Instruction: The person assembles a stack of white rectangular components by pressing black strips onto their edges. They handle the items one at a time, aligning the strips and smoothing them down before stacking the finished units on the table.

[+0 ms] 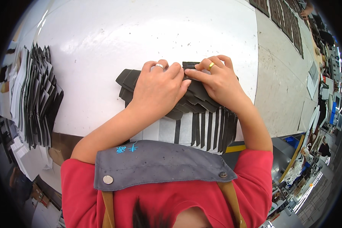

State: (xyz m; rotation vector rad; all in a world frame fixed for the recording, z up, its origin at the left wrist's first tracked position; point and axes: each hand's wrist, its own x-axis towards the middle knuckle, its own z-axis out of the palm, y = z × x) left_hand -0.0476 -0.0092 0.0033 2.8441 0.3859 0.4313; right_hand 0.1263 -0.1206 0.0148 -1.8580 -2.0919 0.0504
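Closest to the lens is the grey apron bib over a red shirt, with tan straps running down from two snaps. Just past it, at the near edge of the white table, lies a fanned stack of dark pieces, overlapping like shingles, with white backing showing between the strips nearest the person. The fan runs side to side across the table edge, while each strip's long axis points away from the person, tips toward the far side.

Both hands rest on top of the fan. The left hand, wearing a silver ring, lies flat with fingers curled together, pressing the pile down; that likely keeps the overlap from sliding. The right hand, wearing a gold ring, pinches the far edge of the topmost piece between thumb and fingertips, seemingly to square it against the others.

Well off to the left stands a second, taller stack of similar dark and white pieces, leaning on edge. To the right a bare grey bench stretches away, with more dark sheets at its far end.
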